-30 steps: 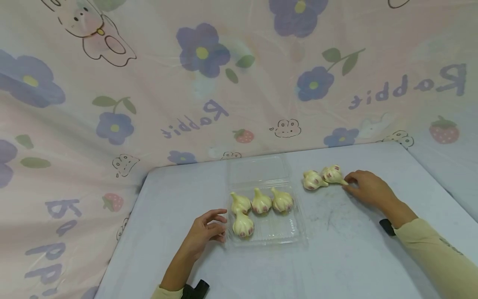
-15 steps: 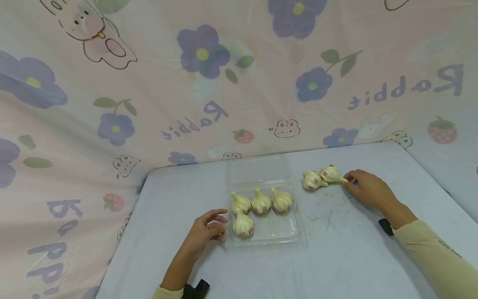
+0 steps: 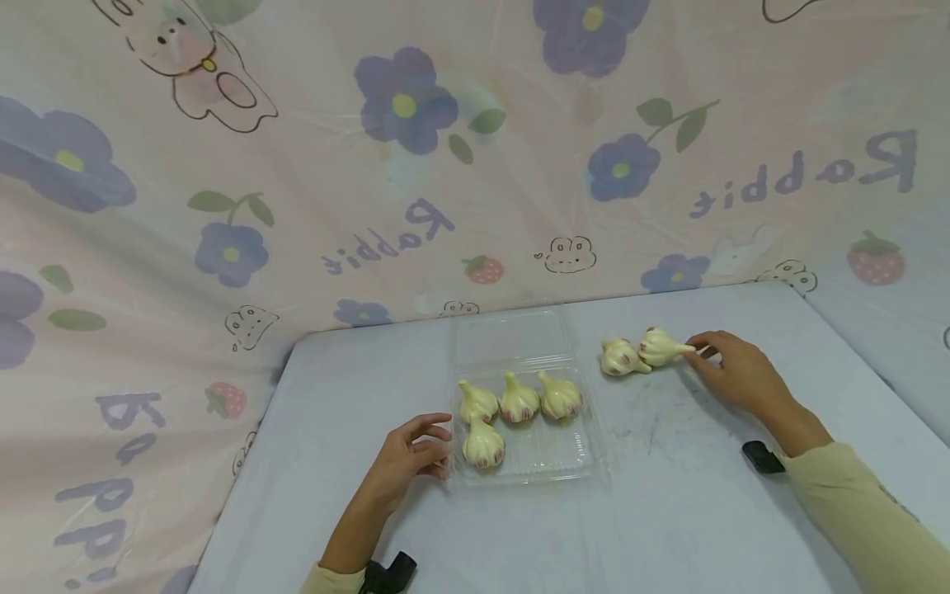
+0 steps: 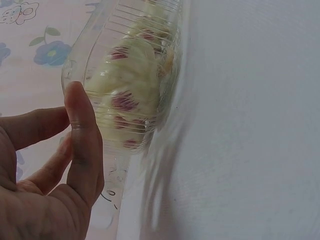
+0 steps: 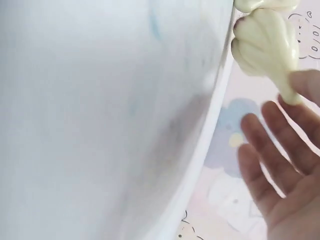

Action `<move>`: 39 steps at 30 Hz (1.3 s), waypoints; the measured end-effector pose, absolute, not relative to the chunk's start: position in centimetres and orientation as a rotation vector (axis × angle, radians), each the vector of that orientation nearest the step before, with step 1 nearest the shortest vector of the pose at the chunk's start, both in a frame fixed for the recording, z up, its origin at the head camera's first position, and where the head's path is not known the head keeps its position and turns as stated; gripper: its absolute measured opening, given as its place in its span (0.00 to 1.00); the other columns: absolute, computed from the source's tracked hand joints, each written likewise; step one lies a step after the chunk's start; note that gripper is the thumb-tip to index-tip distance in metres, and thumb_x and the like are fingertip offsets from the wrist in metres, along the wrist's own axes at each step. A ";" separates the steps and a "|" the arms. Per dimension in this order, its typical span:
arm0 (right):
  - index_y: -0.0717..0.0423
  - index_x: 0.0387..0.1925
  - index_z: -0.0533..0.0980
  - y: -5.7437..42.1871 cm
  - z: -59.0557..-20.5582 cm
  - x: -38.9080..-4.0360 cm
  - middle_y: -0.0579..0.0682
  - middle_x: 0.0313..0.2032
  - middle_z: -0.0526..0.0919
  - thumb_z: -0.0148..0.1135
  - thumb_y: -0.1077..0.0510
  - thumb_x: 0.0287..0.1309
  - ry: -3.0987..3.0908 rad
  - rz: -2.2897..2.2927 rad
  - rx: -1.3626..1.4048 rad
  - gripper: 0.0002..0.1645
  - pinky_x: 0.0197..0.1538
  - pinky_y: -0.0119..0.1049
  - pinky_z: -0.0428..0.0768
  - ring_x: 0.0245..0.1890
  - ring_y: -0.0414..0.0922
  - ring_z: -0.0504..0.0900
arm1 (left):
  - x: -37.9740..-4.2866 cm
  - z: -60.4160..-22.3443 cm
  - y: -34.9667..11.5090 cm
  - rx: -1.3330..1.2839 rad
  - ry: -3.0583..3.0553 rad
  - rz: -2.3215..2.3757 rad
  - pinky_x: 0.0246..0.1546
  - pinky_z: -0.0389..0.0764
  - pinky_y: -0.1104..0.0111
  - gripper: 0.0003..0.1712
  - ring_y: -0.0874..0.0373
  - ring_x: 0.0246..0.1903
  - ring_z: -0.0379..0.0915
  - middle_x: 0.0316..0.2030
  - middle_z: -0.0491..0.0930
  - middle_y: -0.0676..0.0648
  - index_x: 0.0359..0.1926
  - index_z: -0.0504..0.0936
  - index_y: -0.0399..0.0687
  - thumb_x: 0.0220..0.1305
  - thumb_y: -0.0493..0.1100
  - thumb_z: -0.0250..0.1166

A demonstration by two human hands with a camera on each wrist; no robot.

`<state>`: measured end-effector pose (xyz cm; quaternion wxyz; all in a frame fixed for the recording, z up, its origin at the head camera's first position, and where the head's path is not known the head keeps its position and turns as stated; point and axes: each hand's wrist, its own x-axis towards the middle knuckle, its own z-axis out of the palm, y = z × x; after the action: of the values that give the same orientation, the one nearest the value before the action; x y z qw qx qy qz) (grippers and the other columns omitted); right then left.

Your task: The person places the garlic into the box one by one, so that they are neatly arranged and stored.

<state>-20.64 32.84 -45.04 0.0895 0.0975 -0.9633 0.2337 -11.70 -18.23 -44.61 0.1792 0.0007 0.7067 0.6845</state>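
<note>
My right hand (image 3: 738, 371) pinches the stem of a pale garlic bulb (image 3: 660, 346) between thumb and fingertips; the right wrist view shows this garlic bulb (image 5: 265, 42) with its stem at the thumb, the other fingers spread. Against its left side sits a second garlic bulb (image 3: 619, 357). My left hand (image 3: 406, 460) is at the left side of a clear plastic clamshell box (image 3: 549, 474), its fingers loosely bent. In the left wrist view a fingertip overlaps the box rim (image 4: 70, 75); whether it presses there I cannot tell. Several garlic bulbs (image 3: 519, 400) lie in the box.
The box lid (image 3: 512, 334) lies folded back, away from me. Under everything is a white table (image 3: 668, 511), with a patterned curtain (image 3: 519, 181) behind it. Black wrist devices (image 3: 762, 458) are on both arms.
The right hand has shifted slightly up with the stem, and the pinched garlic bulb has turned so its stem points more level to the right. The left hand has stayed in place.
</note>
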 end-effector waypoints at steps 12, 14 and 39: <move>0.61 0.55 0.75 31.5 -43.4 -18.5 0.66 0.47 0.84 0.56 0.46 0.71 -2.785 0.802 0.240 0.23 0.43 0.58 0.79 0.41 0.62 0.82 | -11.8 -44.9 -18.1 -0.016 2.002 1.941 0.30 0.86 0.68 0.31 0.59 0.31 0.78 0.44 0.75 0.45 0.67 0.69 0.35 0.63 0.29 0.63; 0.61 0.55 0.75 31.3 -43.2 -18.0 0.66 0.48 0.84 0.55 0.45 0.72 -2.791 0.814 0.221 0.24 0.43 0.58 0.79 0.41 0.62 0.82 | -11.7 -45.0 -18.1 -0.021 1.999 1.942 0.30 0.86 0.67 0.31 0.59 0.31 0.78 0.44 0.75 0.45 0.67 0.69 0.35 0.63 0.29 0.63; 0.54 0.50 0.76 28.0 -43.4 -16.1 0.61 0.49 0.85 0.54 0.44 0.72 -2.993 0.974 0.423 0.20 0.50 0.59 0.81 0.49 0.60 0.84 | -11.8 -44.7 -18.1 -0.030 1.981 1.943 0.30 0.87 0.68 0.33 0.59 0.32 0.78 0.44 0.75 0.46 0.68 0.68 0.34 0.62 0.31 0.65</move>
<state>-16.08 27.98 -43.36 -0.0172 0.1332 -0.9423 0.3066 -11.79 -18.15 -44.67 0.1822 -0.0105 0.7020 0.6884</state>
